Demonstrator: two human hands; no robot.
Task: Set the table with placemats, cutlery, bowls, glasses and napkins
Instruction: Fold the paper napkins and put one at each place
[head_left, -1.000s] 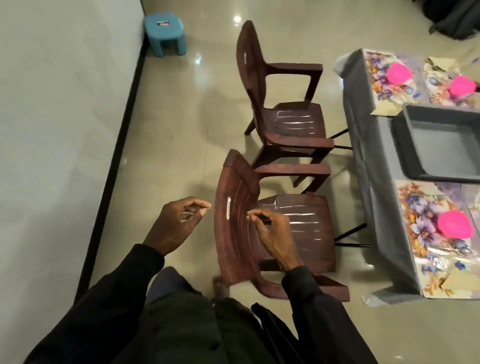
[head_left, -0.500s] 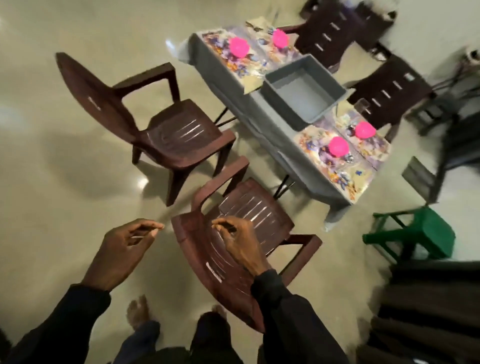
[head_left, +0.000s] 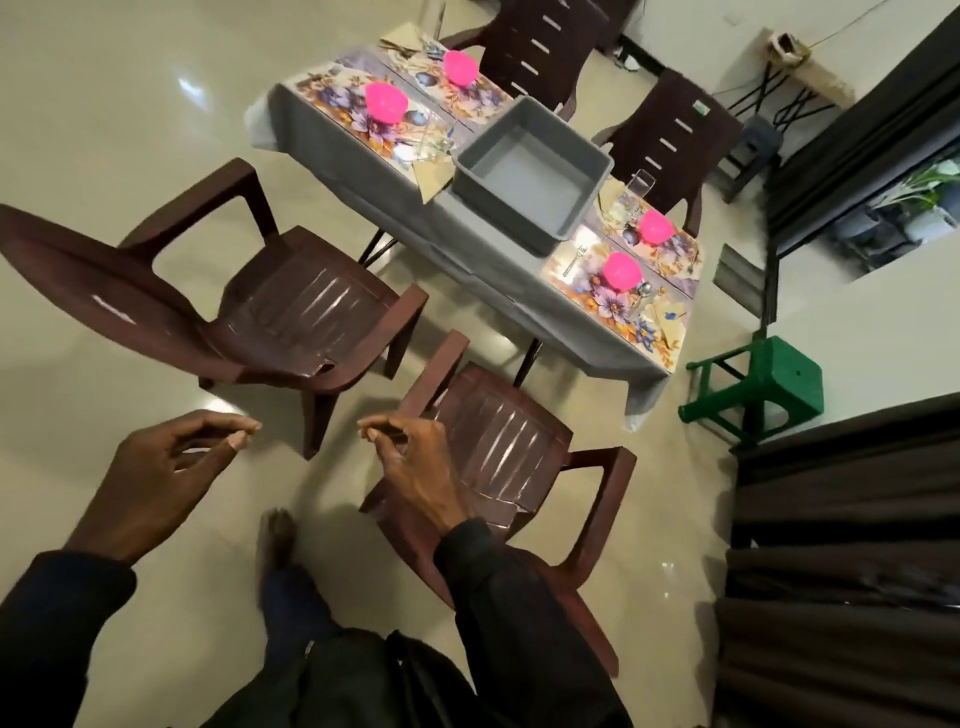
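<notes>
Fingers: your left hand (head_left: 161, 478) and right hand (head_left: 415, 467) curl thumb to fingertip and hold nothing | Where: pink bowls (head_left: 621, 270) sit on placemats (head_left: 608, 307) on the bench (head_left: 441, 210) | Handling: likely light, slick plastic, so pinch a bowl at its rim.

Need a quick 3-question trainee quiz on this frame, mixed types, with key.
1. How many pink bowls stand on the table?
2. True or false: the grey bin holds cutlery.
3. The green stool stands: A on the table; B on the floor; C inside the grey bin.
Key: 1 four; 2 false; 3 B.
</notes>
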